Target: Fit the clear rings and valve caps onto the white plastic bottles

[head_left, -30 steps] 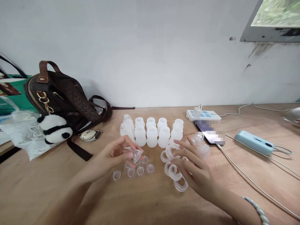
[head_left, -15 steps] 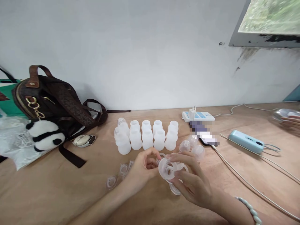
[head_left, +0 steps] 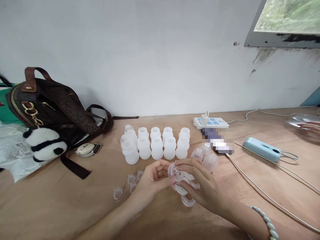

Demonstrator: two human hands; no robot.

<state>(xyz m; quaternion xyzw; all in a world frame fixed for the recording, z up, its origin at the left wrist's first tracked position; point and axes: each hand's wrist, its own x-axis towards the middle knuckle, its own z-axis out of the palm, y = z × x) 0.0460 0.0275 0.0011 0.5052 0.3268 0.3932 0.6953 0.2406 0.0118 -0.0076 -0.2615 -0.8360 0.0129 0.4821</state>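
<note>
My left hand (head_left: 151, 178) is closed, its thumb and fingertips on the left edge of a translucent plastic ring (head_left: 171, 170). My right hand (head_left: 203, 183) has its fingers wrapped over the other side of the same ring. Its inner part is partly hidden by the fingers. Just below the hands lie more translucent rings (head_left: 188, 200), partly covered by my right hand. Left of my left wrist are several small clear nipple-like pieces (head_left: 118, 194). Behind the hands stand white translucent bottles (head_left: 157, 148) in rows; clear domed caps (head_left: 210, 162) sit behind my right hand.
A dark backpack (head_left: 60, 100) with a panda plush (head_left: 46, 145) leans at the left beside a plastic bag (head_left: 15, 150). A power strip (head_left: 220, 123), a phone (head_left: 217, 141), a blue device (head_left: 262, 149) and cables occupy the right. Another person's hand (head_left: 312, 126) is at the right edge.
The held ring has turned and moved slightly left. My right fingers have shifted left over it, and my left thumb now presses on its lower edge.
</note>
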